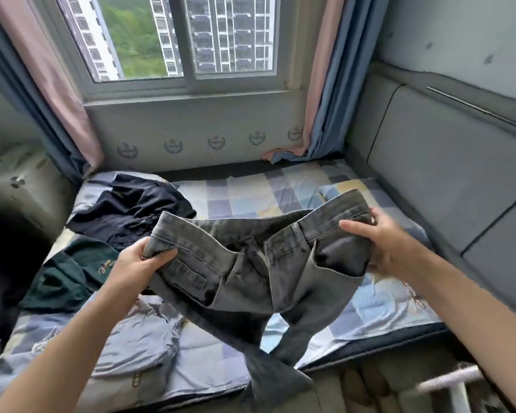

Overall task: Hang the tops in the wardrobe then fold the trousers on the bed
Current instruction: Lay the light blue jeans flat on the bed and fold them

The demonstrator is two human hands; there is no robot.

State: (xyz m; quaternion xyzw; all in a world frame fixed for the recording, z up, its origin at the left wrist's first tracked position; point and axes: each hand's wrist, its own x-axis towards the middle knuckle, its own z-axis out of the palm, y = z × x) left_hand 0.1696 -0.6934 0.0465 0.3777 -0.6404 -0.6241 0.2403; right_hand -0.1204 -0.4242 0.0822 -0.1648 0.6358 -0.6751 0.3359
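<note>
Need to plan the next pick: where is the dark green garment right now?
In the head view the dark green garment lies on the left side of the bed, just beyond the left hand, with the navy garment behind it.

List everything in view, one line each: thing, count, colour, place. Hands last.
grey jeans: one, washed grey, held up over the bed, legs hanging down
dark garment: one, navy or black, crumpled at the bed's far left
green garment: one, dark green with pale lettering, left side of bed
bed: one, blue, lilac and yellow checked cover, below the window
window: one, pale frame, far wall
curtains: two, pink and blue, either side of window
left hand: grips one waistband end
right hand: grips the other end
</note>
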